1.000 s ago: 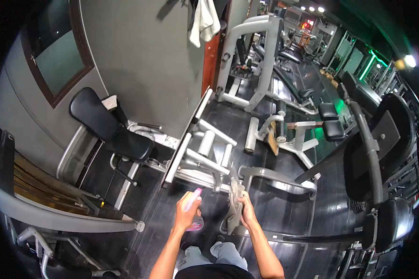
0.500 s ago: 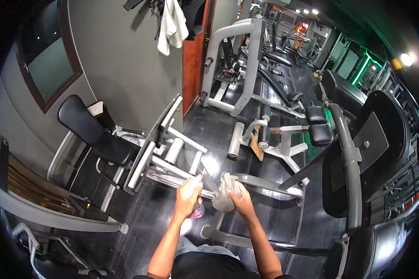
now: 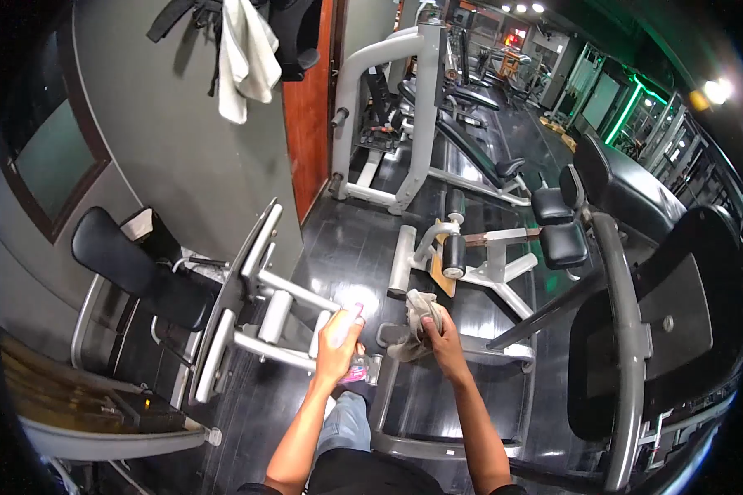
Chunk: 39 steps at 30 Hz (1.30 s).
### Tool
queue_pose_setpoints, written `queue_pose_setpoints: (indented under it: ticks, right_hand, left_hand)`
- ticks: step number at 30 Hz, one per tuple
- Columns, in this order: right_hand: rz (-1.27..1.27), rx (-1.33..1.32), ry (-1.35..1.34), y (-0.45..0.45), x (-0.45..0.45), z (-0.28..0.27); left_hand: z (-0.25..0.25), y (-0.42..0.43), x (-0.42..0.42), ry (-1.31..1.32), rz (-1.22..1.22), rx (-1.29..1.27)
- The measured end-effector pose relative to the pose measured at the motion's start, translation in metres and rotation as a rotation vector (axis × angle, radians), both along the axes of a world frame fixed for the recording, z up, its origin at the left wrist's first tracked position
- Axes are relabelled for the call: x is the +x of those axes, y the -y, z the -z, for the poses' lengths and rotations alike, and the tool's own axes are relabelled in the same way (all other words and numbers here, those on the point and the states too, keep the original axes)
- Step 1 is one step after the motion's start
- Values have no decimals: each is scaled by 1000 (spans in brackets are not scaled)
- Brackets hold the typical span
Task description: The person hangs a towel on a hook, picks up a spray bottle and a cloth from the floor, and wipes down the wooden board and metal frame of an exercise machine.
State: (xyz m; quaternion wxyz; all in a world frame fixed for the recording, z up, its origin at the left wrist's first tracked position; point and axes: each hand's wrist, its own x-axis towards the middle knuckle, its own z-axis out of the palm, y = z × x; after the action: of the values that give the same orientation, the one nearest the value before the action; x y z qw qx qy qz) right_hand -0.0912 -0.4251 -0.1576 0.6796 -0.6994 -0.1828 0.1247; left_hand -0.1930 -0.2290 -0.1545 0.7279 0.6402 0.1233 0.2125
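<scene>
My left hand is closed around a spray bottle; its pinkish top shows above my fingers and a clear base with a pink label below them. Most of the bottle is hidden by the hand. To the right, my right hand grips a crumpled greyish-beige cloth, thumb on top, with part of it hanging to the left. Both hands are held in front of my body, apart from each other, above the grey frame of a gym machine.
A machine with a black seat stands at left by the wall. Dark pads and a thick grey bar rise at right. A tall grey frame stands ahead, near a white towel hanging on the wall. The floor is dark.
My view has shifted, and a leg now shows below my left hand. The cloth and bottle are slightly farther apart, both still held.
</scene>
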Motion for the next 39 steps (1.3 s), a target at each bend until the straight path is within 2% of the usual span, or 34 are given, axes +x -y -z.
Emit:
queue_pose_setpoints:
  ticks: [4, 10, 14, 20, 26, 29, 31, 35, 37, 39]
  right_hand:
    - [6, -14, 47, -32, 58, 19]
    - [-13, -72, 62, -105, 107, -9]
    - [-33, -82, 104, -141, 131, 1]
    - [-217, -24, 13, -192, 139, -24]
    - [-379, -4, 9, -238, 162, -12]
    - [-372, 81, 59, -268, 183, 3]
    - [-438, 126, 4, -290, 193, -6]
    - [-645, 136, 24, -333, 227, -4]
    - [-763, 152, -6, -357, 246, 6]
    - [-914, 127, 98, -377, 267, 21]
  left_hand:
    - [2, -36, 51, 12, -14, 6]
    - [-6, -93, 98, 27, -70, -35]
    - [-14, -121, 107, 51, -102, -56]
    - [-16, -155, 105, 66, -201, -34]
    - [-22, -175, 100, 20, -314, -59]
    - [-23, -178, 104, -5, -393, -46]
    - [-14, -184, 107, -39, -403, 31]
    - [-11, -183, 125, -70, -574, -12]
    - [-12, -184, 137, -132, -613, 134]
    - [-5, -184, 153, -187, -710, 118]
